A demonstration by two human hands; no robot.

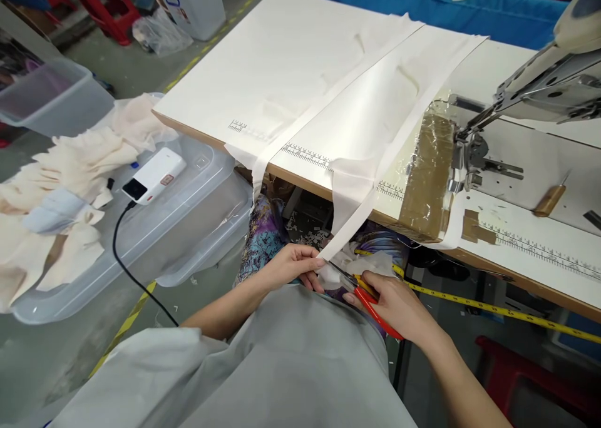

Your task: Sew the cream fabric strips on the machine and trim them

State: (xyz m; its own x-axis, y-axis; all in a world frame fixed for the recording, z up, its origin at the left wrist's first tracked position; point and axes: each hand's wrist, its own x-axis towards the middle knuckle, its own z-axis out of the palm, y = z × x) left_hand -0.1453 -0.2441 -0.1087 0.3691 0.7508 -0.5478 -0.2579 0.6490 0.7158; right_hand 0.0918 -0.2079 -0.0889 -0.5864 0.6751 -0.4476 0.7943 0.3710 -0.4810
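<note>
My left hand [300, 266] pinches the lower end of a long white fabric strip [350, 228] in front of the table edge. That strip runs up across the white sewing table [263, 59], and a second white strip [319, 112] lies to its left. In my right hand [392, 300] are scissors with red and orange handles [375, 312]; their blades point at the strip's end, close to my left fingertips. Whether the blades are apart or together is too small to tell. A crumpled pale cloth [370, 265] rests on my lap beneath the hands.
A sewing machine [474, 152] and a wooden-handled awl [549, 199] are on the table's right. Yellow measuring tape [493, 312] stretches below its edge. At left, a lidded plastic box [188, 203] bears cream fabric pieces [79, 159] and a white device [154, 174] with a black cable.
</note>
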